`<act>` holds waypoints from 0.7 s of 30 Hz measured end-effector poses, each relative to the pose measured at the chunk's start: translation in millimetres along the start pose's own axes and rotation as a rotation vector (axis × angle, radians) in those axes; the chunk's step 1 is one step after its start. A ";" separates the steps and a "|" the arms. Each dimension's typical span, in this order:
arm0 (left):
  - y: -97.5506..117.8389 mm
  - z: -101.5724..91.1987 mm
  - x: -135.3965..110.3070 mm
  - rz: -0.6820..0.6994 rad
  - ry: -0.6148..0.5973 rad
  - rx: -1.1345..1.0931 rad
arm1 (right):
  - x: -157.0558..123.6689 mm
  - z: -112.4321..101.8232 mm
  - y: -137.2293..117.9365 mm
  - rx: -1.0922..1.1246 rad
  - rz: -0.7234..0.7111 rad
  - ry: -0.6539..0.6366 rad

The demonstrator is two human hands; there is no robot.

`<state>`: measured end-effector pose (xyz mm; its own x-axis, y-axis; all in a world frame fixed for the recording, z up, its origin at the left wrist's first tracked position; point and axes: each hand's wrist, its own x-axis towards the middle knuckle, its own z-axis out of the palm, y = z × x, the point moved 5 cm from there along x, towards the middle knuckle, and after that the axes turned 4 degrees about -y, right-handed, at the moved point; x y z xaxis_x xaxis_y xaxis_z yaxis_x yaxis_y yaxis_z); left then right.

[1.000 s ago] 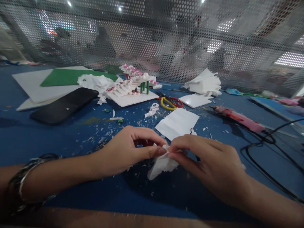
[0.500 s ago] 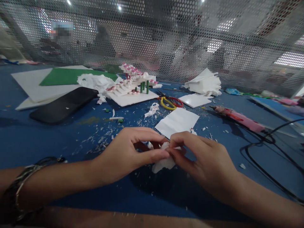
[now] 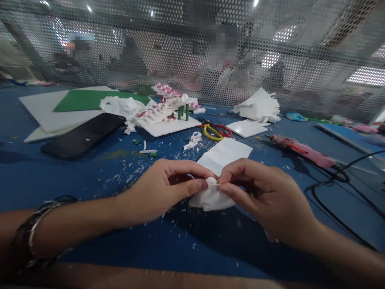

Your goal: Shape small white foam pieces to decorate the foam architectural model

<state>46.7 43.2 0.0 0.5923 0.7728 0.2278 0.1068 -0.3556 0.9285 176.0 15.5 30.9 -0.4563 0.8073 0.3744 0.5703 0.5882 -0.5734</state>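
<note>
1. So the left hand point(image 3: 168, 192) has thumb and fingertips closed on one side of a crumpled piece of white tissue point(image 3: 212, 202). Looks like a light pinch, I guess because stuff that thin would tear easily.
2. Right hand point(image 3: 264, 196) pinches the other side of the same bunched top, fingertips almost meeting the left's. Two-sided hold probably keeps the gather together while the loose part flares out below, between both hands and over the desk point(image 3: 135, 249).
3. White sheet point(image 3: 227, 152) lies flat just beyond the fingertips, partly hidden by them. Scissors point(image 3: 214, 131) sit past that, handles facing the hands, which I'd say makes for an easy grab.
4. Pink pen-shaped tool point(image 3: 303, 150) is beyond the right hand and off to its right, tip pointing inward. Black cord point(image 3: 331, 218) loops to the right of that hand, so it's out of the way.
5. Decorated white model point(image 3: 168, 122) stands well beyond the left hand, likely parked there so nothing bumps it. Black phone point(image 3: 84, 134) lies nearer, beyond the left forearm.
</note>
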 end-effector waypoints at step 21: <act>4.4 4.5 -5.2 0.087 0.080 -0.006 | -7.5 6.6 -11.1 -0.264 -0.217 0.100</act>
<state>47.6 35.3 1.6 0.5336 0.7787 0.3301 0.0531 -0.4203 0.9058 168.5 2.6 29.7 -0.5244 0.6552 0.5438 0.6305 0.7280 -0.2692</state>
